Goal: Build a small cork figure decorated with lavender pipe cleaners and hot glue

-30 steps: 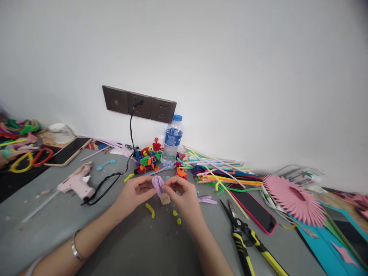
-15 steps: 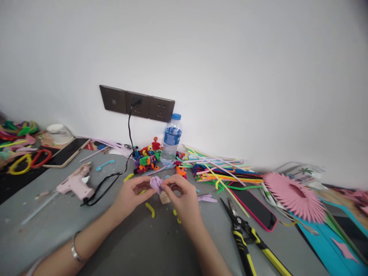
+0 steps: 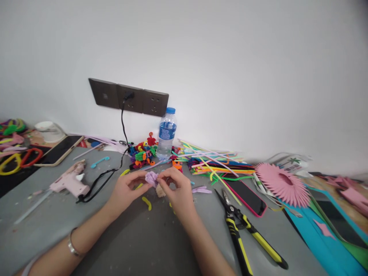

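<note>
Left hand and right hand pinch a lilac piece; gray table spreads between the forearms, a bottle holding clear liquid by its back edge.

Lilac fuzzy piece: 1 | hot-glue gun: 1 | water bottle: 1 | snips: 1 | pleated paper ring: 1 | wall plates: 3 | smartphones: at least 2

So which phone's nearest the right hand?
The black-screened phone with pink edges; the beige-edged phone lies far left, the dark-screened device far right.
</note>
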`<state>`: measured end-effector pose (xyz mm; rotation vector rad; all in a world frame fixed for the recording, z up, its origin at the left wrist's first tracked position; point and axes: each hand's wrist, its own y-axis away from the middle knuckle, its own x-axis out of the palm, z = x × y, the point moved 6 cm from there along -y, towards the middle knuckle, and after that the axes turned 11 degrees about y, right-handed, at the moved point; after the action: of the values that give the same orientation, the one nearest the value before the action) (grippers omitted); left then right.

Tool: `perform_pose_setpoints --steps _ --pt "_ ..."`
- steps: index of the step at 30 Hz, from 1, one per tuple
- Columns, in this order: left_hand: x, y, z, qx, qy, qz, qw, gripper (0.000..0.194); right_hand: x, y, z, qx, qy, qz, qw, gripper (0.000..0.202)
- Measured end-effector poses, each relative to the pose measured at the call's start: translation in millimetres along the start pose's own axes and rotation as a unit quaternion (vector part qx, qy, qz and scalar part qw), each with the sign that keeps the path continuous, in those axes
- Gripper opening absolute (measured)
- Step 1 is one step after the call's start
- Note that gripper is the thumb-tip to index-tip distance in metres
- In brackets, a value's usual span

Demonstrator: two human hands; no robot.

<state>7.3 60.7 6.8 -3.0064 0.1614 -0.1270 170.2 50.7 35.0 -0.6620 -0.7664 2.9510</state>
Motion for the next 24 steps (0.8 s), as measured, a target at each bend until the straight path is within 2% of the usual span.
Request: perform_pose_setpoints --steps 10,18,24 --pt "-2.8 0.8 2.9 0.021 -0.002 -0.001 1.000 0.026 0.7 0.8 -5.5 0.029 -0.044 -0.003 0.999 0.008" --pt "1.5 1.8 -5.8 0.039 -0.007 0.000 0.999 0.025 -2.5 0.0 2.6 0.013 -0.040 -0.023 0.999 0.006" --pt "-2.0 4.5 -9.1 0.076 -0.065 0.005 0.995 0.019 -3.9 -0.2 5.5 -0.005 -0.044 -0.018 0.999 0.011"
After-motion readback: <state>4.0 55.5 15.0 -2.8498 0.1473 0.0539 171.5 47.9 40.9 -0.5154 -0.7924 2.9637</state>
